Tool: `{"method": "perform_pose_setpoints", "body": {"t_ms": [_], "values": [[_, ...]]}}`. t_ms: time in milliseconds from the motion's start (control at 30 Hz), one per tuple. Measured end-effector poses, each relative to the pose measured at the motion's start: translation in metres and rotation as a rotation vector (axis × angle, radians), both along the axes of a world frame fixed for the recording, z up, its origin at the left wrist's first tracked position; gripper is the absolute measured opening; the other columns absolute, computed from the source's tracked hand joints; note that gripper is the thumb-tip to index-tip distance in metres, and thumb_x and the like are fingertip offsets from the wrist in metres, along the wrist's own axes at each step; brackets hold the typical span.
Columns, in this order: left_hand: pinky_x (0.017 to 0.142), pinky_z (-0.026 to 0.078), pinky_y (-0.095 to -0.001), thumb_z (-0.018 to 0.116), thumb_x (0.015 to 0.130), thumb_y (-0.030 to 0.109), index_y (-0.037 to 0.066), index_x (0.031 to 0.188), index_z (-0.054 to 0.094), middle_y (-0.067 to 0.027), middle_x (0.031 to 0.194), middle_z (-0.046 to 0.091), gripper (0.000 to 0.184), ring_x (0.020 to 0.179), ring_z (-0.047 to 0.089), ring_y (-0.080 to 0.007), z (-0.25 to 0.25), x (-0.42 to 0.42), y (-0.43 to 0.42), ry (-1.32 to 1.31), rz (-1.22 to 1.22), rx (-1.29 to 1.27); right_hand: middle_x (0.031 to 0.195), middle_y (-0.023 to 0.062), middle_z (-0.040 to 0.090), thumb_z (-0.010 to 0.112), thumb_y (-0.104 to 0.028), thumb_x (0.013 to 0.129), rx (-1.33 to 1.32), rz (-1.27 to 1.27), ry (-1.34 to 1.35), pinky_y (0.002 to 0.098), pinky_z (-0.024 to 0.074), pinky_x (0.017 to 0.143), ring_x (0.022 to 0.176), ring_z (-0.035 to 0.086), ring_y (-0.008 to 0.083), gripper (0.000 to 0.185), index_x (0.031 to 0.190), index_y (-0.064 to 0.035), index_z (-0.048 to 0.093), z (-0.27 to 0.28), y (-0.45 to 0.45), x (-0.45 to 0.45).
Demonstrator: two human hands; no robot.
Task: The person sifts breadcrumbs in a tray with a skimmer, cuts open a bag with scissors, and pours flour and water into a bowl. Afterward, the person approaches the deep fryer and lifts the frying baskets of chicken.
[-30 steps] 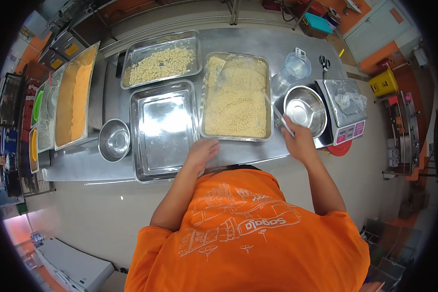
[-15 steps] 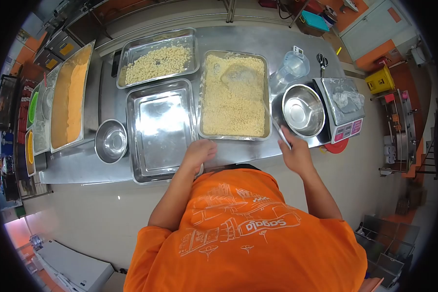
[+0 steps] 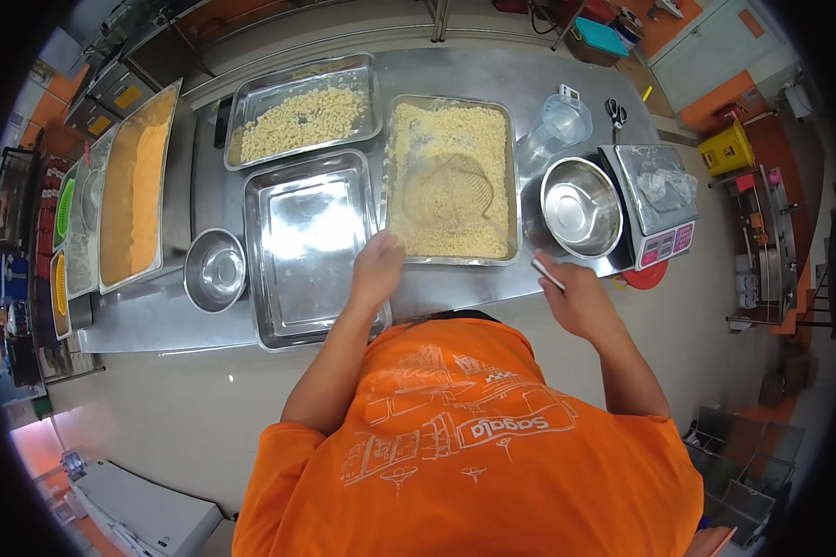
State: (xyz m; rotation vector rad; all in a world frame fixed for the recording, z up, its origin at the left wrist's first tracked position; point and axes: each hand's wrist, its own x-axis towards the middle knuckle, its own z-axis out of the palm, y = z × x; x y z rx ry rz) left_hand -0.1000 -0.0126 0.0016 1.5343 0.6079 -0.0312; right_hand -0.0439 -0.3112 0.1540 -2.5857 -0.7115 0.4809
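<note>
In front of me, a metal tray [image 3: 516, 176] holds pale yellow crumbly pieces [image 3: 450, 243]. My right hand [image 3: 578, 295] is wrapped around the light-coloured handle of a wire skimmer [image 3: 462, 190], whose round mesh head lies over the pieces, blurred. At the tray's near left corner, my left hand [image 3: 377, 267] has its fingers curled against the rim. Left of it stands a shiny metal tray [image 3: 293, 237]. Behind that, another metal tray [image 3: 237, 111] bears larger pale chunks [image 3: 306, 119].
A steel bowl [image 3: 581, 206] and a digital scale [image 3: 655, 200] with a plastic bag stand right. Behind are a clear measuring jug [image 3: 562, 121] and scissors [image 3: 615, 113]. Leftward sit a small steel bowl [image 3: 215, 269] and a deep pan [image 3: 125, 186] of orange powder.
My left hand has moved up from the table edge to the tray's corner. The skimmer head has come nearer from the tray's far part, with my right hand drawing back slightly.
</note>
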Motion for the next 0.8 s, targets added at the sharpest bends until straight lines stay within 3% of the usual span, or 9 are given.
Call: {"method": "perform_pose_setpoints", "body": {"t_ms": [133,233,333,400,533,633,700,733,800], "values": [[0.106,0.035,-0.0332,0.054,0.091,0.018,-0.009,0.139,0.035,-0.0218,0.138,0.048,0.058,0.127,0.047,-0.027,-0.007,0.02,-0.013,-0.064,-0.032,0.062,0.089,0.029,0.063,0.058,-0.011,0.088,0.138,-0.088,-0.09,0.044,0.048,0.077,0.085,0.061,0.0442,0.04,0.125,0.0023,0.054,-0.013,0.01,0.037],[0.101,0.038,-0.0353,0.049,0.089,0.015,-0.007,0.136,0.039,-0.0267,0.129,0.053,0.054,0.121,0.051,-0.0334,-0.011,0.039,-0.03,-0.074,0.073,0.219,0.106,0.0304,0.062,0.058,-0.01,0.088,0.093,-0.184,-0.075,0.0393,0.0484,0.086,0.1,0.06,0.043,0.04,0.125,0.0031,0.055,-0.039,0.026,0.063],[0.101,0.038,-0.0375,0.049,0.083,0.008,-0.007,0.134,0.039,-0.0258,0.125,0.054,0.053,0.118,0.053,-0.0352,-0.012,0.049,-0.038,-0.139,0.049,0.144,0.102,0.031,0.062,0.058,-0.012,0.088,0.073,-0.102,-0.047,0.0416,0.0483,0.083,0.096,0.061,0.0436,0.04,0.124,0.0044,0.055,-0.05,0.036,0.058],[0.107,0.03,-0.0353,0.047,0.084,0.006,-0.001,0.148,0.017,-0.0235,0.141,0.039,0.072,0.128,0.041,-0.0314,-0.014,0.05,-0.046,-0.17,0.115,0.044,0.08,0.0293,0.061,0.054,-0.013,0.089,0.126,0.056,-0.062,0.05,0.0464,0.071,0.079,0.06,0.0457,0.038,0.122,0.0048,0.052,-0.043,0.032,0.032],[0.108,0.029,-0.0356,0.047,0.082,0.004,-0.001,0.15,0.009,-0.0238,0.144,0.035,0.078,0.131,0.038,-0.0322,0.003,0.047,-0.054,-0.012,0.135,-0.077,0.08,0.0292,0.061,0.054,-0.013,0.09,0.056,0.013,0.06,0.0481,0.0466,0.07,0.078,0.06,0.0461,0.038,0.123,0.0042,0.052,-0.019,0.015,-0.008],[0.108,0.028,-0.0353,0.048,0.083,0.005,-0.002,0.15,0.009,-0.0234,0.146,0.033,0.078,0.132,0.037,-0.0313,-0.011,0.054,-0.056,0.059,0.211,-0.052,0.077,0.0276,0.06,0.055,-0.014,0.09,0.135,-0.074,0.207,0.0446,0.0462,0.067,0.07,0.058,0.0426,0.037,0.123,0.0038,0.053,-0.007,0.008,-0.014],[0.109,0.028,-0.0344,0.047,0.086,0.009,-0.004,0.149,0.008,-0.0211,0.148,0.031,0.075,0.132,0.037,-0.0302,-0.015,0.06,-0.056,-0.011,0.318,-0.243,0.07,0.0186,0.06,0.056,-0.016,0.091,0.103,-0.127,0.311,0.0377,0.0453,0.063,0.061,0.056,0.0287,0.038,0.123,0.0042,0.054,-0.002,0.007,-0.012],[0.109,0.028,-0.0344,0.047,0.086,0.009,-0.004,0.149,0.008,-0.0211,0.148,0.031,0.075,0.132,0.037,-0.0302,-0.02,0.064,-0.056,-0.012,0.314,-0.243,0.07,0.0186,0.06,0.056,-0.016,0.091,0.103,-0.131,0.309,0.0377,0.0453,0.063,0.061,0.056,0.0287,0.038,0.123,0.0042,0.054,0.0,0.007,-0.012],[0.11,0.026,-0.0339,0.044,0.09,0.014,-0.003,0.15,0.01,-0.0184,0.151,0.027,0.071,0.135,0.034,-0.0276,-0.024,0.075,-0.055,-0.126,0.345,-0.461,0.067,0.0085,0.056,0.056,-0.017,0.093,0.219,-0.287,0.548,0.0301,0.0414,0.053,0.054,0.047,0.0143,0.034,0.121,0.0025,0.056,0.003,0.009,-0.012]]}}
